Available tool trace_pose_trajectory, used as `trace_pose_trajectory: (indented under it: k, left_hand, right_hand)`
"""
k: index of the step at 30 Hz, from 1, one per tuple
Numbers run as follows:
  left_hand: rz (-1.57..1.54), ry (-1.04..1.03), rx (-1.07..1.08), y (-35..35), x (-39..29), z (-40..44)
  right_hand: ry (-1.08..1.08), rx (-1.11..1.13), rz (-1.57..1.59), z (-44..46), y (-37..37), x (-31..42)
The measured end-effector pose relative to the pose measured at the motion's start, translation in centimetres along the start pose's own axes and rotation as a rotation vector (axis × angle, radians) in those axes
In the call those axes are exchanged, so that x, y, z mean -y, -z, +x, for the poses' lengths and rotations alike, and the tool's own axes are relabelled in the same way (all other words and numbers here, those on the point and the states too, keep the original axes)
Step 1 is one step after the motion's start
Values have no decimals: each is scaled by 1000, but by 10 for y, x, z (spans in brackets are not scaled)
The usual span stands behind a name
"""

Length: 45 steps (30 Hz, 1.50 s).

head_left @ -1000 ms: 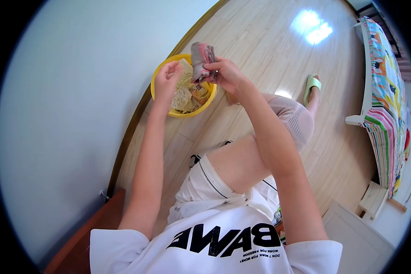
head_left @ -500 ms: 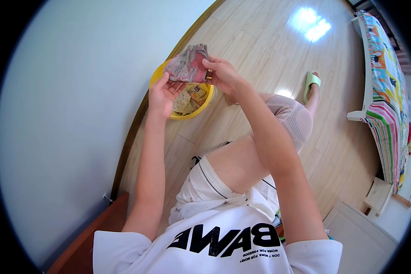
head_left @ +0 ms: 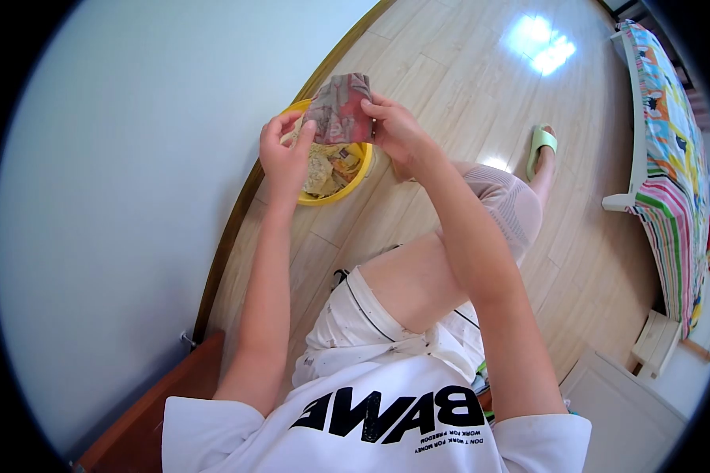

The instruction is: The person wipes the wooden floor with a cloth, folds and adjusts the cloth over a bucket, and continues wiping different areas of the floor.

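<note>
A grey and red folded cloth [head_left: 339, 109] is stretched between my two hands, above a yellow basket [head_left: 353, 188]. My right hand [head_left: 394, 126] pinches its right edge, thumb on top. My left hand [head_left: 285, 150] is at its lower left corner, with the thumb against the cloth and the fingers curled to the left. Inside the basket lie crumpled patterned pieces [head_left: 323, 172], pale and yellowish; the cloth and my left hand hide part of its rim.
A wall [head_left: 134, 158] runs along the left. On the wooden floor [head_left: 450, 79], a foot wears a green slipper [head_left: 541, 145]. A bed with a colourful cover [head_left: 661, 142] stands at the right. A brown wooden panel [head_left: 162, 402] is at lower left.
The small folded bundle in my right hand was spread wider, and my left hand came onto its left side. Since then the cloth has become narrower and shifted slightly right.
</note>
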<state>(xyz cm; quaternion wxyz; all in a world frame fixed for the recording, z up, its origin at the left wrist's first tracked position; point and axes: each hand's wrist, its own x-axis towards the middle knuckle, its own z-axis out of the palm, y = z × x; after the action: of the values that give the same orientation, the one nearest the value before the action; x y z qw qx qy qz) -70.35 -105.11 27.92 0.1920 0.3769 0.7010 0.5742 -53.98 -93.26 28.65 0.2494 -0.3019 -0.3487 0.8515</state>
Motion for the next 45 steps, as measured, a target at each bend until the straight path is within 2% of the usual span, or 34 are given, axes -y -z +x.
trace_pose_trajectory:
  k: [3, 9, 12, 15, 18, 21, 24, 27, 30, 33, 36, 38, 40, 42, 45]
  left_hand:
    - [227, -276, -6, -9, -20, 6]
    - [120, -184, 1, -19, -7, 15]
    - [-218, 138, -44, -20, 1, 18]
    - [-300, 136, -282, -16, 9, 25]
    - [-130, 39, -150, -7, 2, 17]
    - [225, -446, -69, -22, -11, 6]
    - [212, -350, -8, -36, 4, -2]
    - [274, -427, -15, -40, 15, -3]
    - [160, -361, -45, -40, 21, 0]
    - [-45, 27, -101, -20, 49, 16]
    - [654, -65, 98, 3, 58, 22]
    - [562, -342, 34, -2, 24, 9]
    - [497, -475, 100, -7, 8, 0]
    - [464, -475, 281, -8, 5, -3]
    - [-66, -15, 346, -9, 14, 5]
  right_hand:
    - [-2, 36, 21, -3, -5, 3]
    - [-21, 95, 63, -7, -7, 5]
    - [-32, 83, 50, -6, -6, 3]
    - [-35, 58, 26, -2, -3, 0]
    - [-51, -18, -10, -1, -3, 1]
    - [-77, -40, -36, 2, -4, -1]
    - [-94, -38, -40, 2, -5, -2]
    - [-93, -69, -34, 2, -4, -5]
    - [-75, -108, -29, 7, -1, -10]
    - [-52, -131, -48, 6, -4, -7]
    - [-56, -138, -128, 9, -2, -10]
    - [-58, -133, -175, 13, -2, -11]
    - [-62, -128, -193, 12, -4, -14]
    - [-61, -76, -163, 8, -8, -14]
    - [-28, -49, -104, 10, -9, -14]
